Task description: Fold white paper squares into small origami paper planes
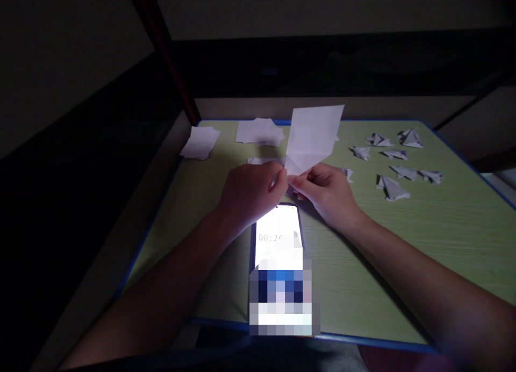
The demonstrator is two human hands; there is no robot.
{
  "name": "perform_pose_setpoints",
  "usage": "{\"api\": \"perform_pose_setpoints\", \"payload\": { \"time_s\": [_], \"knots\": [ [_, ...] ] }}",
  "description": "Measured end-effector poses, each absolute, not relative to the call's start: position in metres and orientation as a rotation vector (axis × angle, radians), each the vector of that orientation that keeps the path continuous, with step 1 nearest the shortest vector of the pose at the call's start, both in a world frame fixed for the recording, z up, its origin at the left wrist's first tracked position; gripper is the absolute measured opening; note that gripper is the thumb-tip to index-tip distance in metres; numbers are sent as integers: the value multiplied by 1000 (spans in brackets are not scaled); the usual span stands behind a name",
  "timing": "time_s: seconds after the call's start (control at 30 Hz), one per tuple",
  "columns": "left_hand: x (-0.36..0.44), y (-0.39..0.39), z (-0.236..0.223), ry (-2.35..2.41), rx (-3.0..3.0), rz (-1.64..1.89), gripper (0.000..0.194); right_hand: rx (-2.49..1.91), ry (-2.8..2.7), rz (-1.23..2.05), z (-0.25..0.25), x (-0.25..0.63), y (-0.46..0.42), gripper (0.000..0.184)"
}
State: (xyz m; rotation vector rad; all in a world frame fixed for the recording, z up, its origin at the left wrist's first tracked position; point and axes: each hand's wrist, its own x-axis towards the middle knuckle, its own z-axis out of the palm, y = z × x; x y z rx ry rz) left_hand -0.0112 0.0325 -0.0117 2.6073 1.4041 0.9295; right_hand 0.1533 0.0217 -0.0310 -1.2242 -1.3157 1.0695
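A sheet of white paper [312,133] stands up above the table, with a crease across its lower part and its bottom narrowing toward my fingers. My left hand [256,189] is closed, pinching the lower left corner of this sheet. Close beside it, my right hand [328,192] pinches the lower edge between thumb and fingers. Both fingertips nearly meet at the paper's bottom point. Just below my hands lies a lit phone [278,227] showing a timer that reads 00:26; its lower part is pixelated.
White paper stacks lie at the back left [200,142] and back middle [259,132] of the green table [455,243]. Several small folded paper pieces [393,188] are spread over the right side. A blue rim edges the table, with a wall behind. The room is dark.
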Motion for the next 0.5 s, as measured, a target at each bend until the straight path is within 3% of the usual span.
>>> {"api": "perform_pose_setpoints", "payload": {
  "time_s": [0.3, 0.5],
  "knots": [
    [-11, 32, -14, 1342, 2586, 992, 25, -1224, -1293, 1049, -32, 152, 23, 34],
    [-7, 37, -14, 1203, 2094, 1355, 9, -1226, -1355, 1072, -31, 152, 22, 29]
  ]
}}
